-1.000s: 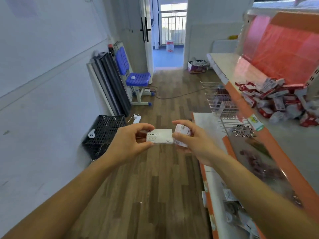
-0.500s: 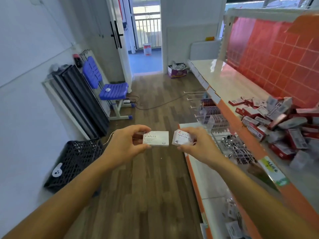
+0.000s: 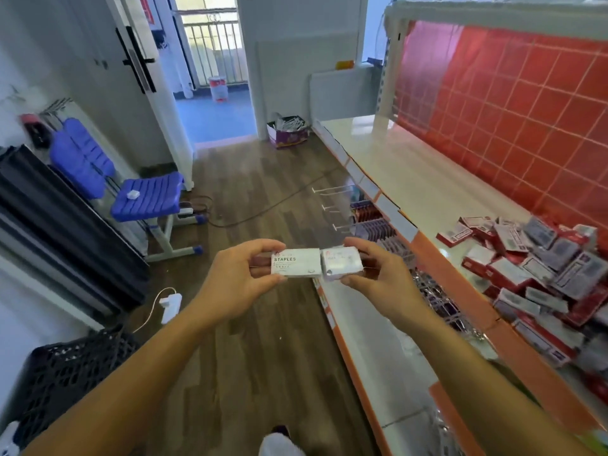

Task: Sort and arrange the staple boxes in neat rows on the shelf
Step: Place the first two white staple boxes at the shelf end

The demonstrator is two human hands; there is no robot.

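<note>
person off the front edge of the cream shelf [image 3: 411, 179] pinches a white cardboard staples box [image 3: 296, 262] in the left hand [image 3: 237, 284] and a second white box [image 3: 341, 262], touching it, in the right hand [image 3: 378, 278]; red-and-white boxes [image 3: 533, 271] heaped at the shelf's near end.

My left hand [image 3: 235, 284] pinches a STAPLES box [image 3: 296, 266]; my right hand [image 3: 378, 281] pinches a second box [image 3: 342, 265], ends touching; loose boxes [image 3: 533, 274] heaped on the shelf [image 3: 414, 179].

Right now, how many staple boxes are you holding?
2: the STAPLES box in the left hand, a glossy box in the right hand, side by side. More could hide behind.
</note>
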